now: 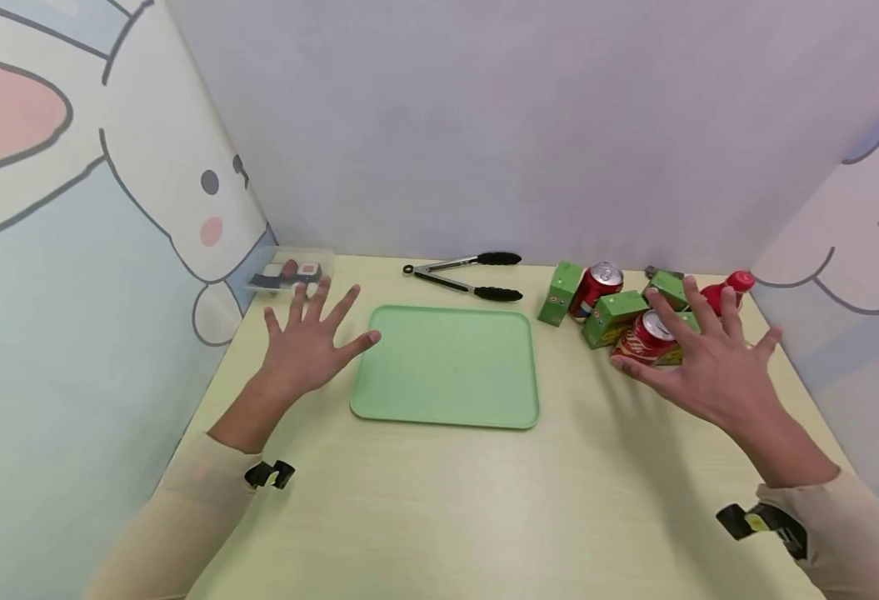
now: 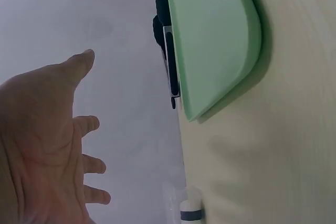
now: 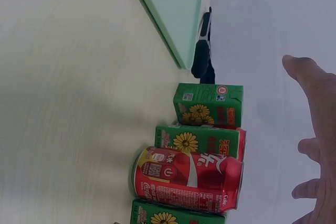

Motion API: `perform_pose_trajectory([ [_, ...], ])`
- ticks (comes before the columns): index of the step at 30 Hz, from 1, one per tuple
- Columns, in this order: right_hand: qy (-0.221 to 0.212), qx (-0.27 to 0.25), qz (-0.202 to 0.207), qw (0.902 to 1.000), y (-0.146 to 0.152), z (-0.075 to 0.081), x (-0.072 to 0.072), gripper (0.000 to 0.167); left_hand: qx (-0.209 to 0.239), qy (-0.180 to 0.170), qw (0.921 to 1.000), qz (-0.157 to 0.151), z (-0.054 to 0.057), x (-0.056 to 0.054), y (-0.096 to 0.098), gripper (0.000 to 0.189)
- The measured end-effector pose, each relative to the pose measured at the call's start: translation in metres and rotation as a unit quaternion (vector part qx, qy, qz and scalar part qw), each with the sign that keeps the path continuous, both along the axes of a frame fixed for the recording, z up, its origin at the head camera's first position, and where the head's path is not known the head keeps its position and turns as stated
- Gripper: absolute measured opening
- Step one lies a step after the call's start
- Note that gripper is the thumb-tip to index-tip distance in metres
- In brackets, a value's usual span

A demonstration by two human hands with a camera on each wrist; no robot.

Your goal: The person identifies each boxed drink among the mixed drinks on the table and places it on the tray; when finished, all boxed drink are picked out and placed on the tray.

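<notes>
Right hand (image 1: 716, 371) hovers, fingers spread, near red metal drink cans (image 1: 640, 340) and green printed box cartons (image 1: 611, 317) at right, left hand (image 1: 304, 354) likewise splayed centre-left, pale-green rectangular plastic tray (image 1: 446, 367) mid-frame, black-handled silver metal tongs (image 1: 487, 293) above it.

Uniform pale-green rectangular tray (image 1: 445, 367), right of tray red cylindrical metal can (image 3: 189, 179) with white lettering, yellow-flowered green box-shaped cartons (image 3: 197, 139), behind tray black-and-silver tongs (image 1: 497, 294).
</notes>
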State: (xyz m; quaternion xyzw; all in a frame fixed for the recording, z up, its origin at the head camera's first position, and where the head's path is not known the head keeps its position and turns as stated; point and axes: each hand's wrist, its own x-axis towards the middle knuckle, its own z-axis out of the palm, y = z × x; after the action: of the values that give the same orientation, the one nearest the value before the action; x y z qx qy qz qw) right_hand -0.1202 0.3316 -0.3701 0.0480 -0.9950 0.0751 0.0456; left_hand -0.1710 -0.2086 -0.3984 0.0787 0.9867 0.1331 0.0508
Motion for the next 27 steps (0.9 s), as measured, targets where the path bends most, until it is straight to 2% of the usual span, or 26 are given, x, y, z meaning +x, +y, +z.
perform_pose_trajectory([
  [6,0.012,-0.004,0.007,0.9999,-0.003,-0.002,0.0,0.111,0.02,-0.039,0.999,-0.013,-0.022,-0.004,0.003,0.09],
  [9,0.013,-0.005,0.007,0.9999,-0.005,-0.003,0.0,0.111,0.028,-0.047,0.9984,-0.015,-0.032,-0.007,0.005,0.089],
  [14,0.017,-0.008,0.009,0.9998,-0.008,-0.006,0.001,0.112,0.057,-0.051,0.997,-0.01,-0.043,-0.012,0.007,0.088],
  [18,0.02,-0.013,0.009,0.9997,-0.009,-0.007,0.001,0.112,0.085,-0.064,0.9943,0.004,-0.047,-0.02,0.01,0.083],
  [22,0.021,-0.015,0.01,0.9996,-0.008,-0.008,0.002,0.111,0.121,-0.096,0.988,0.009,-0.051,-0.03,0.009,0.076],
  [27,0.023,-0.015,0.012,0.9996,-0.007,-0.009,0.002,0.111,0.177,-0.15,0.9724,0.023,-0.054,-0.041,0.005,0.072],
])
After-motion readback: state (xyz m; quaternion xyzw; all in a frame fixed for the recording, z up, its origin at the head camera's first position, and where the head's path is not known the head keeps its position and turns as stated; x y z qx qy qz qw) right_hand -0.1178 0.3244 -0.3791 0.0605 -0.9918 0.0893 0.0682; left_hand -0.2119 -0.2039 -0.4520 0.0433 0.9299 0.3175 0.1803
